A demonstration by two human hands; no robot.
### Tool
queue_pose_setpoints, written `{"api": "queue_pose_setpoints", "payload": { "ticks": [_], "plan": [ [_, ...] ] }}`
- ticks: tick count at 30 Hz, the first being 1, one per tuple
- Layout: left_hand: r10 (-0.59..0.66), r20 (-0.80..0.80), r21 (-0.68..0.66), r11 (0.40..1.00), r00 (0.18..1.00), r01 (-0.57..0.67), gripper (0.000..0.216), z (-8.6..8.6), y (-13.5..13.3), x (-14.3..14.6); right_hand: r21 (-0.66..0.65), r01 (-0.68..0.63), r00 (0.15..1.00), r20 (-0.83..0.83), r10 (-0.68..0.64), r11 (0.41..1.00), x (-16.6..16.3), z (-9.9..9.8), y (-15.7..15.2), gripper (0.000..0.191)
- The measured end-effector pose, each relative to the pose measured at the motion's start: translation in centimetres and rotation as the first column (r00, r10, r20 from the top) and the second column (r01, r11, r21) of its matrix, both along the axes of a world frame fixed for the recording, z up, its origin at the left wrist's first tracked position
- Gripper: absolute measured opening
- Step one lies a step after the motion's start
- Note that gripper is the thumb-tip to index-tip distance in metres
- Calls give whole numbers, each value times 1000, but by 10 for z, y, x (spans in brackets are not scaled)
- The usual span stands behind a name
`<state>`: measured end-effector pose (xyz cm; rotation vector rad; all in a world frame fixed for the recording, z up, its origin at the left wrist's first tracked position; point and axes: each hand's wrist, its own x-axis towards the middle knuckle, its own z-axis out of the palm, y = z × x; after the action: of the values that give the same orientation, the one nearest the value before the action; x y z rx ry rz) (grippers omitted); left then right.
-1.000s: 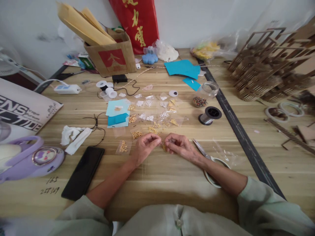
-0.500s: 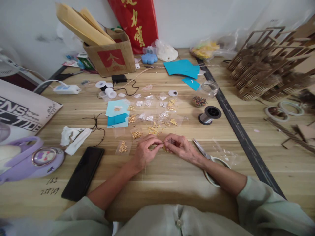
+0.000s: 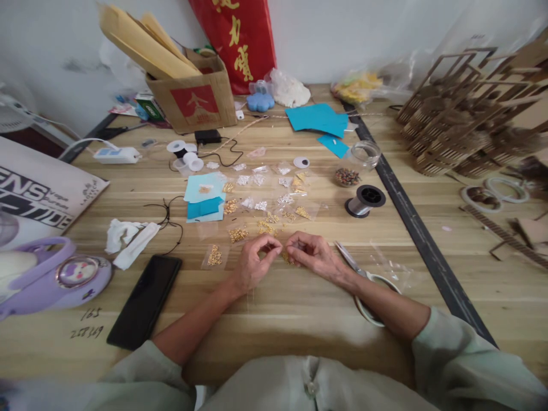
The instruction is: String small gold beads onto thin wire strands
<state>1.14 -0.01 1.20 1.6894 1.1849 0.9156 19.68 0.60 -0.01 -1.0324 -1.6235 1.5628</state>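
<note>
My left hand (image 3: 256, 260) is closed in a pinch, thumb against forefinger, just left of my other hand. A faint thin thread (image 3: 249, 297) hangs below it. My right hand (image 3: 311, 253) also pinches, its fingertips a small gap from the left ones. What sits between the right fingertips is too small to tell. Gold beads (image 3: 287, 258) lie under the right fingertips, partly hidden. Farther off are loose gold beads (image 3: 266, 227) and small bags of gold beads (image 3: 238, 234). White-handled scissors (image 3: 372, 297) lie partly beneath my right forearm.
A spool of fine line (image 3: 365, 201) and a jar of dark beads (image 3: 347, 176) stand to the right. At the left lie a black phone (image 3: 144, 302) and white tissue (image 3: 132, 242). A cardboard box (image 3: 194, 97) stands behind; wooden baskets (image 3: 449, 137) crowd the far right.
The fingertips of my two hands have come slightly apart, the left ones shifting a little left. Nothing else has visibly moved.
</note>
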Motion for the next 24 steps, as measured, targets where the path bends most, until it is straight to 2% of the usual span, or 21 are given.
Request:
{"api": "queue_pose_setpoints", "payload": {
  "ticks": [4, 9, 15, 24],
  "plan": [
    [2, 146, -205, 978, 989, 28, 15, -2, 3, -1, 11, 5, 1000, -14, -5, 1000, 1, 1, 2, 24],
    [13, 332, -371, 921, 943, 118, 21, -5, 5, -3, 139, -8, 998, 62, 0, 990, 3, 3, 3, 20],
    [12, 428, -397, 901, 904, 176, 23, -12, 7, -2, 285, -69, 977, 215, 7, 956, 5, 14, 0, 14],
    [-18, 373, -346, 925, 928, 157, 24, -7, 7, -4, 433, -115, 929, 365, -57, 894, 7, 15, 1, 10]
  ]
}}
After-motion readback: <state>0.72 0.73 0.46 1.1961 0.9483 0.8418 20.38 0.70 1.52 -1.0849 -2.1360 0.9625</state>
